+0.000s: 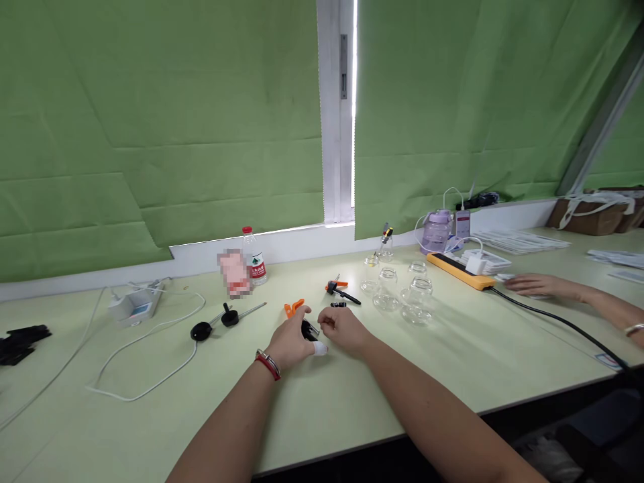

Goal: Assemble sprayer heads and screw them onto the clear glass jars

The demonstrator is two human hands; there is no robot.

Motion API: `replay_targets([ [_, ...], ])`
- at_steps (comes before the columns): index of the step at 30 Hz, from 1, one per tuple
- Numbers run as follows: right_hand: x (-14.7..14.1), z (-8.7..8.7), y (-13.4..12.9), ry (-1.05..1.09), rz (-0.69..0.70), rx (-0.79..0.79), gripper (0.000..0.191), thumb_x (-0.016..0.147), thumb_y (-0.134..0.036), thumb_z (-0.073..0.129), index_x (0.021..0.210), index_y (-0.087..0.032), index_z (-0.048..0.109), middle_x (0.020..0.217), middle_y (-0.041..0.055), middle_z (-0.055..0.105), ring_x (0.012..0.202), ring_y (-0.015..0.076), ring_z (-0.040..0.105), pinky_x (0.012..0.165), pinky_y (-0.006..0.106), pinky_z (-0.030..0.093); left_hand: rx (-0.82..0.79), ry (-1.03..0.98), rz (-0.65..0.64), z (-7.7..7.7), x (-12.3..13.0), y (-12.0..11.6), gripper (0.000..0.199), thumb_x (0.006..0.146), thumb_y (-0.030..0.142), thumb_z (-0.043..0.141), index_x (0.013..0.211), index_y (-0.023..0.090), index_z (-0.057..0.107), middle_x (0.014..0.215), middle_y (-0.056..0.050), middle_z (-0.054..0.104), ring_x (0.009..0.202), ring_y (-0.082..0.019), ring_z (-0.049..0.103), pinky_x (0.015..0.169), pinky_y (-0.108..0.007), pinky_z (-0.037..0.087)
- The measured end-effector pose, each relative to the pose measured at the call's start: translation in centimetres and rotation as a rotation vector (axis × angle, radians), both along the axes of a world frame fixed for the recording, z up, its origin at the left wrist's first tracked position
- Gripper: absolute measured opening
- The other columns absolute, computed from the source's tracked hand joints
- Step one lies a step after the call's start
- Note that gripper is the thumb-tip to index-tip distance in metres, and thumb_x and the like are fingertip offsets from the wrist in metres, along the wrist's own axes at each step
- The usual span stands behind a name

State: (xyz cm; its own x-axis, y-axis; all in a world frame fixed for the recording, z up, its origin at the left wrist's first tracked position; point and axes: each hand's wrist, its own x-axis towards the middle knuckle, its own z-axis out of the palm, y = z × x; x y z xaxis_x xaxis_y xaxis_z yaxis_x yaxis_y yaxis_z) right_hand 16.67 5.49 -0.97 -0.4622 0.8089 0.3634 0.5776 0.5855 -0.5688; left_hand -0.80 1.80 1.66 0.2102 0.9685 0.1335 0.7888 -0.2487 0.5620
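Note:
Near the middle of the pale green table, my left hand (292,341) is curved round a small black and metallic object (309,330), with a white wrap on the thumb. My right hand (344,327) is beside it with fingers curled together at the object's right side; what they pinch, if anything, is too small to make out. An orange clamp-like piece (294,308) lies just behind my left hand. Farther back are a black and orange tool (343,291) and a small black piece (339,304).
Glass jars (416,302) stand right of my hands, near a yellow power strip (460,271). Another person's hand (541,285) rests at the right. A bottle (257,261), black round-headed parts (230,316) and a white cable (145,333) lie left.

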Motion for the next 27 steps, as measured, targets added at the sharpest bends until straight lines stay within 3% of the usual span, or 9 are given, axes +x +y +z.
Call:
replay_targets([
  [6,-0.5,-0.5,-0.4,0.352,0.167,-0.272,0.020,0.074,-0.017,0.055,0.084,-0.018,0.072,0.072,0.0025,0.068,0.064,0.0153,0.057,0.060,0.027,0.043,0.002,-0.012,-0.017,0.0,-0.1,0.1,0.071,0.057,0.035,0.072,0.123,0.025,0.046,0.097,-0.006,0.064,0.079,-0.025,0.063,0.070,-0.036,0.048],
  [10,-0.5,0.2,-0.7,0.364,0.180,-0.270,0.018,0.071,-0.014,0.059,0.081,-0.019,0.074,0.077,0.0032,0.071,0.070,0.0173,0.061,0.067,0.029,0.046,-0.005,-0.020,-0.039,0.0,-0.3,0.1,0.071,0.057,0.035,0.073,0.122,0.025,0.046,0.097,-0.006,0.064,0.079,-0.025,0.063,0.071,-0.036,0.048],
  [14,-0.5,1.0,-1.2,0.286,0.186,-0.178,0.022,0.071,-0.008,0.058,0.080,-0.019,0.074,0.079,0.0027,0.071,0.071,0.0161,0.062,0.067,0.027,0.047,-0.020,-0.028,-0.063,0.1,-0.4,0.1,0.071,0.057,0.035,0.073,0.122,0.024,0.045,0.095,-0.005,0.064,0.078,-0.025,0.063,0.071,-0.036,0.049],
  [18,-0.7,1.1,-1.4,0.148,0.242,0.019,0.028,0.072,-0.002,0.056,0.083,-0.020,0.074,0.080,0.0023,0.071,0.073,0.0149,0.064,0.070,0.025,0.047,-0.038,-0.035,-0.082,0.2,-0.4,0.2,0.073,0.056,0.033,0.074,0.122,0.023,0.044,0.093,-0.005,0.064,0.078,-0.024,0.063,0.070,-0.034,0.048],
  [27,-0.6,0.4,-0.5,-0.017,0.344,0.320,0.025,0.081,-0.009,0.053,0.092,-0.017,0.074,0.084,0.0064,0.072,0.078,0.0167,0.064,0.071,0.026,0.050,-0.070,-0.038,-0.114,0.2,-0.5,0.3,0.072,0.056,0.034,0.074,0.120,0.024,0.043,0.094,-0.006,0.063,0.078,-0.025,0.063,0.068,-0.033,0.047],
])
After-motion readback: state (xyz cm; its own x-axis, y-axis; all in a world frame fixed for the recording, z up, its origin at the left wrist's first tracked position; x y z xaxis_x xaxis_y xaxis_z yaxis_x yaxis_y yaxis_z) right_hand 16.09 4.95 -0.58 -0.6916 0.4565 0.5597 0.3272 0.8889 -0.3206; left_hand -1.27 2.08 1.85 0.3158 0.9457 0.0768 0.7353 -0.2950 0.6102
